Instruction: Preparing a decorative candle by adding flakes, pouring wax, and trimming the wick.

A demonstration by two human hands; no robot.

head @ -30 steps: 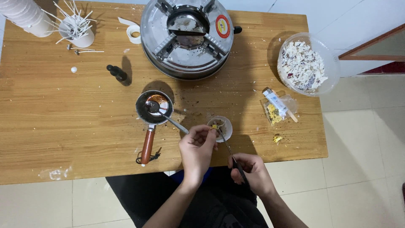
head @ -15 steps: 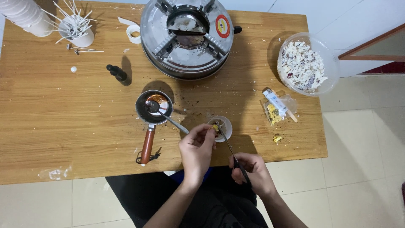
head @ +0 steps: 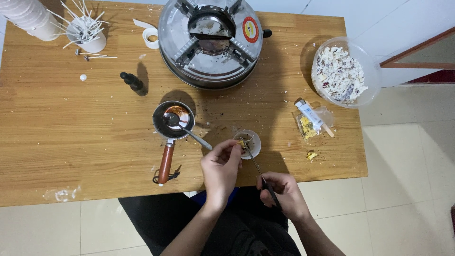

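Pinching something small and yellowish with the left hand point(head: 220, 166), thumb and forefinger closed right at the near-left rim of the small white cup point(head: 248, 143); too tiny to name for sure, maybe a wick or a petal. Gripping a thin dark tool point(head: 259, 170) with the right hand point(head: 283, 194), fingers wrapped round its handle end, long tip slanting far and left into the cup; tweezers or slim scissors, cannot tell which. Sitting near the near edge of the wooden table point(head: 71, 137), that cup, yellow bits showing inside. Looks like a placing or arranging step, fiddling small pieces into the cup with both hands working together. Calling next, by the look of it, for a steady tip and a gentle release of the pinch so nothing tips or scatters. Just left of the cup, a small dark saucepan point(head: 173, 122) with a reddish-brown handle pointing near, a metal spoon point(head: 187, 132) resting in it, bowl in the pan and handle reaching toward the cup. Further off, a big round metal stove point(head: 212, 42) at the far middle, a clear bowl of white flakes point(head: 345, 72) far right, a small clear packet point(head: 312, 122) with yellow bits to the right of the cup, a dark dropper bottle point(head: 132, 83) and a pot of white sticks point(head: 87, 33) far left
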